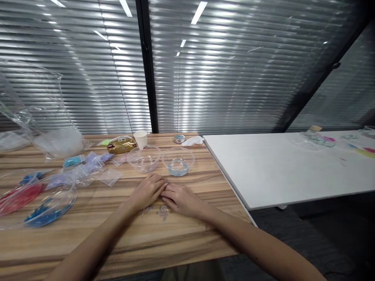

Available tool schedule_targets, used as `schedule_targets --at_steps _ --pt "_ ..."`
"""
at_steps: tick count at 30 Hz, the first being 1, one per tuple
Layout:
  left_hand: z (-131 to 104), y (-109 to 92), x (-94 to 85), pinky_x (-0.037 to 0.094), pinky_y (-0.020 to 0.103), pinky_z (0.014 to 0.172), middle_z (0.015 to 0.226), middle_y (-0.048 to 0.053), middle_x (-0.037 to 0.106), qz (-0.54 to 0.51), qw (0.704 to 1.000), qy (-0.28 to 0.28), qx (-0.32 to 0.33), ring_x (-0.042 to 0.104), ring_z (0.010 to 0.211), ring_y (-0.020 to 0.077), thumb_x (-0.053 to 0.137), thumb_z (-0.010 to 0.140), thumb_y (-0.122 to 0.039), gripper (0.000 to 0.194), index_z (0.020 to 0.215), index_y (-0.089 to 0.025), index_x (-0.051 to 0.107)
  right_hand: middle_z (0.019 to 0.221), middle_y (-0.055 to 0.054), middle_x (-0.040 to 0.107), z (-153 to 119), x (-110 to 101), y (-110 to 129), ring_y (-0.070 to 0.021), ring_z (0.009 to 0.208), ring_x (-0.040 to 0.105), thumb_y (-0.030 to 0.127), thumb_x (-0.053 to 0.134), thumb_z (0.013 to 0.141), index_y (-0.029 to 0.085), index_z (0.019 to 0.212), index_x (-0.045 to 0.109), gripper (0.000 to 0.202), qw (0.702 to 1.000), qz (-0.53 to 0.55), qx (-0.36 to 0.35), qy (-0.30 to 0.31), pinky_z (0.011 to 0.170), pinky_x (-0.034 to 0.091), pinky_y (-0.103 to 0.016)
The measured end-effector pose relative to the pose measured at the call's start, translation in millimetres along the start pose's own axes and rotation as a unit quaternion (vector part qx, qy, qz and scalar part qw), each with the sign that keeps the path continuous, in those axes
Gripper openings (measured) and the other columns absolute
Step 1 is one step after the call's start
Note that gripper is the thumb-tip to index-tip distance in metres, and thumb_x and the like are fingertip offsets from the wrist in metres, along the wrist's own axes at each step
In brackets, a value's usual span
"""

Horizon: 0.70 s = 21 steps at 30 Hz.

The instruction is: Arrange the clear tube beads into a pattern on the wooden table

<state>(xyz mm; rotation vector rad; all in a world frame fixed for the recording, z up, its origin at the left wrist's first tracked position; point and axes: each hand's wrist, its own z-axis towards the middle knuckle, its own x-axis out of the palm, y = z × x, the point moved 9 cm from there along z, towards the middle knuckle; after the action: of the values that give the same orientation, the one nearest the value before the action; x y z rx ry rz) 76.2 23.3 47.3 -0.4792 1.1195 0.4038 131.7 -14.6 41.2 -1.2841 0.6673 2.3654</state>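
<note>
My left hand (149, 191) and my right hand (182, 200) meet over the wooden table (187, 242), fingertips touching. The fingers of both are curled and pressed together; whatever lies between them is hidden. Just below, on the tabletop, lie several small clear stick-like pieces (147, 210) by the left wrist and a small cluster of pale pinkish pieces (163, 212) by the right thumb. Beyond my hands stand two clear plastic bowls: a bowl with a faint pink tint (144, 162) on the left and a bowl with bluish contents (178, 167) on the right.
Small zip bags (88, 168) of purple and blue bits lie left, near clear bowls of red pieces (26, 195) and blue pieces (48, 218). A paper cup (141, 139), gold packet (121, 144), round tin (179, 138) and white tissue (192, 141) sit behind. A white table (281, 171) adjoins right.
</note>
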Motion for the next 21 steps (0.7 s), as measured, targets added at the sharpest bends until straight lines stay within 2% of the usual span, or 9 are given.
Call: schedule_targets --at_steps 15,21 --pt "0.0 -0.9 -0.8 0.044 0.033 0.08 0.089 0.007 0.061 -0.006 1.0 0.01 -0.006 0.055 0.086 0.0203 0.039 0.095 -0.019 0.025 0.088 -0.016 0.063 0.098 -0.008 0.066 0.9 2.1 1.7 -0.019 0.09 0.06 0.015 0.051 0.091 0.012 0.099 0.064 0.015 1.0 -0.017 -0.007 0.012 0.08 0.048 -0.028" --pt "-0.8 -0.4 0.8 0.044 0.033 0.081 0.093 0.008 0.061 -0.002 1.0 0.013 -0.005 0.055 0.088 0.0208 0.038 0.096 -0.021 0.025 0.094 -0.015 0.063 0.097 -0.007 0.065 0.9 -0.9 2.3 -0.018 0.089 0.059 0.016 0.05 0.091 0.013 0.098 0.064 0.015 1.0 -0.017 -0.006 0.013 0.081 0.047 -0.028"
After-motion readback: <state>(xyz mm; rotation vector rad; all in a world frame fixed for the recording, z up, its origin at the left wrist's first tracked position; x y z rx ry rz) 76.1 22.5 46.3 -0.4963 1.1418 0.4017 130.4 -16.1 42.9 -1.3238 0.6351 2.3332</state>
